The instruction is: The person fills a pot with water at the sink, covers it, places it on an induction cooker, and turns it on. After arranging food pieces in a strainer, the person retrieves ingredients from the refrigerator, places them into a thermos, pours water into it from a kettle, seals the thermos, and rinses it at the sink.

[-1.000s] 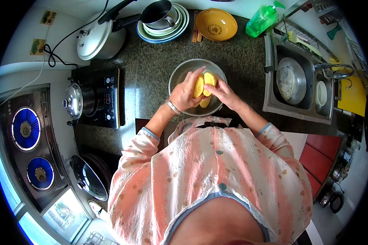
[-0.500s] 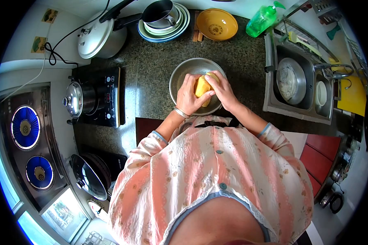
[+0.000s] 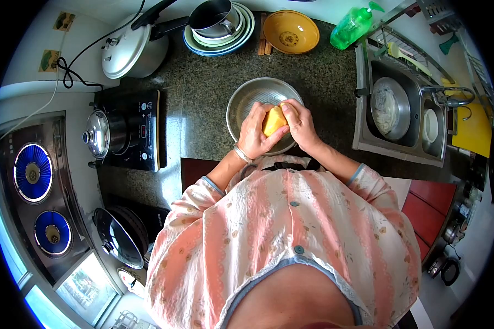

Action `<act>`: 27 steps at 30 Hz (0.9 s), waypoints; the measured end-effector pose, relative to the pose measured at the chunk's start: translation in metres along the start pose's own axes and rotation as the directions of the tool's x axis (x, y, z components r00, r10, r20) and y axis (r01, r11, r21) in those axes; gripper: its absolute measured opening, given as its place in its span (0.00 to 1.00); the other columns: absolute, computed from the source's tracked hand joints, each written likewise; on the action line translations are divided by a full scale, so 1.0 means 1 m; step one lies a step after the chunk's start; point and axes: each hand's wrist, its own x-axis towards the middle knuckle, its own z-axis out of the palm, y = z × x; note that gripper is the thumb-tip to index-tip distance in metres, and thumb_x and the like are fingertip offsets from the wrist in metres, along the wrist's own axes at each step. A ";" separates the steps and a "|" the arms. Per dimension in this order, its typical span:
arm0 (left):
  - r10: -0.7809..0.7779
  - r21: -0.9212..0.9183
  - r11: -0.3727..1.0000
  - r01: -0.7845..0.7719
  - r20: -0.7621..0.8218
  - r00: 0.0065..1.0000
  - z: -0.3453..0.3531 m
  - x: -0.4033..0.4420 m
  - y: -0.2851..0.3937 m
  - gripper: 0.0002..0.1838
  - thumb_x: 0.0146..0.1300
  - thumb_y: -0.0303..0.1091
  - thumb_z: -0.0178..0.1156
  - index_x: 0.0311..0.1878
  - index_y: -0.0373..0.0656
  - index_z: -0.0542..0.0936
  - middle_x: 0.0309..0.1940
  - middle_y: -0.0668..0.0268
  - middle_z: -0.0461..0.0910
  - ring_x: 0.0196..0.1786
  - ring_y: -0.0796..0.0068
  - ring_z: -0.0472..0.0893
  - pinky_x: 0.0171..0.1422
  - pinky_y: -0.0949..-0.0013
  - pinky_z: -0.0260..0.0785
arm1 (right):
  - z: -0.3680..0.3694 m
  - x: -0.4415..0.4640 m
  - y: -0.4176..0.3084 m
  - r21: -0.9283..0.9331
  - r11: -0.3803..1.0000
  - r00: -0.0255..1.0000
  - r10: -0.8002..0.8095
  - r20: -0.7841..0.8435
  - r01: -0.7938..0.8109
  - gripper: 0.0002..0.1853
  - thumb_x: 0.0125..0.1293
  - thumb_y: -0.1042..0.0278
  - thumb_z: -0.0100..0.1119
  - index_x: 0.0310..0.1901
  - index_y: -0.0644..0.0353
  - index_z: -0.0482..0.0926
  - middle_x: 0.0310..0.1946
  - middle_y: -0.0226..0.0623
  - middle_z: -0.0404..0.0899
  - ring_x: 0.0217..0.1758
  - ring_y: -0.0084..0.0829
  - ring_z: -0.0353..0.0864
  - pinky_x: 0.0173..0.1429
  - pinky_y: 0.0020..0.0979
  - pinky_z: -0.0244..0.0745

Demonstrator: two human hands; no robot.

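Note:
Over a perforated steel colander (image 3: 237, 109), both hands are wrapped around a yellow food lump (image 3: 274, 123), smooth and rounded; its exact kind is unclear. My left hand (image 3: 253, 131) grips its left side, with the thumb running along the near side. On the other side, my right hand (image 3: 302, 127) has its fingers curled over a paler yellow part at the top right. Whether that part is a separate piece, I cannot tell. The fingers hide much of the food and the colander's near inside.
An induction cooker (image 3: 144, 131) with a lidded pot (image 3: 105, 134) stands left. Behind are a pressure cooker (image 3: 127, 55), stacked plates (image 3: 195, 48) under a saucepan (image 3: 211, 16), a brown bowl (image 3: 307, 33) and a green pump bottle (image 3: 350, 28). The sink (image 3: 366, 131) is right.
Both hands stay over the colander. The right hand's fingers have curled further around the top right of the yellow lump, and the lump has turned slightly between the hands.

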 end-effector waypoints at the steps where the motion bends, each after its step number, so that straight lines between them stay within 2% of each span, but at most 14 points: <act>1: -0.001 0.000 1.000 0.001 0.000 1.000 -0.001 0.001 0.002 0.27 0.52 0.41 0.72 0.49 0.37 0.73 0.36 0.56 0.72 0.37 0.54 0.75 0.42 0.61 0.70 | -0.001 0.001 -0.001 0.018 1.000 1.000 0.007 0.012 -0.008 0.14 0.71 0.61 0.51 0.39 0.65 0.76 0.31 0.37 0.78 0.35 0.27 0.77 0.42 0.30 0.72; 3: -0.037 -0.023 0.999 0.037 0.004 0.999 -0.002 0.002 0.006 0.27 0.52 0.41 0.71 0.49 0.34 0.73 0.38 0.54 0.74 0.38 0.55 0.74 0.45 0.61 0.68 | -0.003 0.001 -0.004 0.045 0.999 1.000 0.011 0.025 -0.013 0.14 0.71 0.60 0.51 0.39 0.65 0.76 0.32 0.37 0.79 0.36 0.26 0.77 0.43 0.30 0.72; 12: -0.006 0.003 1.000 0.006 0.028 1.000 -0.007 0.008 0.005 0.26 0.52 0.41 0.72 0.49 0.37 0.74 0.36 0.56 0.72 0.37 0.55 0.76 0.42 0.62 0.70 | -0.003 0.005 -0.002 0.124 0.990 0.997 0.055 0.048 -0.060 0.14 0.71 0.59 0.51 0.41 0.64 0.77 0.34 0.33 0.78 0.39 0.24 0.76 0.46 0.28 0.72; 14: -0.101 -0.007 0.995 0.101 0.020 0.995 -0.004 0.012 -0.010 0.24 0.52 0.42 0.71 0.46 0.36 0.75 0.35 0.56 0.73 0.37 0.56 0.76 0.42 0.62 0.70 | -0.002 0.015 0.017 0.137 0.977 0.983 0.153 0.103 -0.166 0.18 0.71 0.53 0.52 0.45 0.63 0.76 0.37 0.34 0.77 0.43 0.25 0.75 0.49 0.27 0.71; 16: -0.279 -0.151 0.950 0.275 -0.006 0.960 0.003 0.011 -0.038 0.25 0.56 0.44 0.69 0.48 0.34 0.76 0.37 0.56 0.78 0.39 0.63 0.80 0.46 0.66 0.73 | 0.002 0.027 0.005 0.273 0.846 0.889 0.443 0.118 -0.458 0.26 0.72 0.45 0.48 0.54 0.64 0.72 0.43 0.39 0.76 0.49 0.28 0.75 0.55 0.27 0.71; 17: -0.403 -0.204 0.893 0.400 0.032 0.915 0.005 0.010 -0.054 0.26 0.57 0.46 0.68 0.50 0.34 0.75 0.38 0.56 0.79 0.40 0.65 0.80 0.47 0.67 0.73 | -0.001 0.034 0.000 0.341 0.790 0.859 0.485 0.164 -0.510 0.33 0.72 0.40 0.44 0.62 0.65 0.66 0.51 0.46 0.75 0.57 0.32 0.75 0.59 0.31 0.71; 18: -0.517 -0.250 0.818 0.518 0.075 0.853 0.004 0.010 -0.065 0.27 0.59 0.47 0.67 0.51 0.33 0.75 0.39 0.56 0.80 0.41 0.68 0.81 0.48 0.67 0.73 | -0.002 0.038 0.007 0.343 0.791 0.862 0.480 0.165 -0.506 0.33 0.72 0.40 0.44 0.62 0.65 0.66 0.51 0.46 0.75 0.57 0.32 0.75 0.59 0.31 0.71; 20: -0.569 -0.247 0.775 0.582 0.128 0.812 0.001 0.016 -0.072 0.29 0.62 0.50 0.65 0.54 0.32 0.74 0.40 0.56 0.81 0.42 0.71 0.81 0.49 0.68 0.73 | -0.007 0.035 0.041 0.003 0.944 0.944 0.329 0.035 -0.329 0.34 0.72 0.42 0.46 0.65 0.67 0.63 0.57 0.51 0.73 0.62 0.39 0.73 0.61 0.35 0.71; 21: -0.592 -0.286 0.734 0.617 0.176 0.786 0.006 0.012 -0.085 0.30 0.63 0.51 0.64 0.55 0.32 0.74 0.40 0.57 0.81 0.42 0.72 0.80 0.49 0.68 0.73 | -0.011 0.029 0.059 -0.146 0.960 0.969 0.246 0.032 -0.239 0.31 0.70 0.49 0.49 0.63 0.70 0.64 0.53 0.58 0.76 0.57 0.45 0.78 0.57 0.38 0.74; 22: -0.611 -0.323 0.688 0.651 0.228 0.758 0.008 0.012 -0.091 0.31 0.64 0.52 0.62 0.56 0.32 0.73 0.40 0.58 0.81 0.43 0.73 0.80 0.49 0.69 0.73 | -0.015 0.025 0.063 -0.146 0.960 0.969 0.246 0.032 -0.239 0.31 0.70 0.49 0.49 0.63 0.70 0.64 0.53 0.58 0.76 0.57 0.45 0.78 0.57 0.38 0.74; 23: -0.609 -0.250 0.712 0.657 0.247 0.754 0.012 0.011 -0.097 0.30 0.65 0.49 0.61 0.58 0.32 0.72 0.43 0.53 0.80 0.45 0.65 0.81 0.51 0.66 0.73 | -0.018 0.018 0.066 -0.310 0.936 0.963 0.224 0.151 -0.169 0.29 0.69 0.52 0.50 0.61 0.71 0.66 0.48 0.59 0.78 0.52 0.47 0.80 0.54 0.40 0.76; 24: -0.610 -0.253 0.709 0.658 0.248 0.752 0.016 0.010 -0.102 0.30 0.65 0.49 0.61 0.58 0.32 0.72 0.43 0.53 0.80 0.45 0.65 0.81 0.51 0.66 0.73 | -0.020 0.010 0.066 -0.457 0.886 0.937 0.220 0.270 -0.077 0.27 0.67 0.56 0.52 0.59 0.72 0.68 0.43 0.60 0.80 0.48 0.50 0.82 0.52 0.41 0.77; 25: -0.539 -0.108 0.818 0.565 0.197 0.819 0.021 0.006 -0.108 0.28 0.64 0.46 0.61 0.58 0.32 0.73 0.45 0.50 0.79 0.48 0.59 0.80 0.54 0.63 0.72 | -0.017 0.008 0.048 -0.583 0.812 0.905 0.246 0.348 0.003 0.25 0.63 0.59 0.54 0.53 0.74 0.71 0.36 0.60 0.81 0.43 0.51 0.83 0.48 0.45 0.78; 27: -0.450 0.140 0.890 0.434 0.109 0.887 0.030 -0.001 -0.120 0.24 0.62 0.36 0.59 0.59 0.31 0.71 0.51 0.44 0.73 0.54 0.43 0.74 0.61 0.55 0.67 | -0.010 -0.001 0.035 -0.731 0.662 0.895 0.212 0.394 0.165 0.30 0.59 0.52 0.60 0.52 0.73 0.72 0.36 0.56 0.82 0.42 0.49 0.84 0.46 0.44 0.79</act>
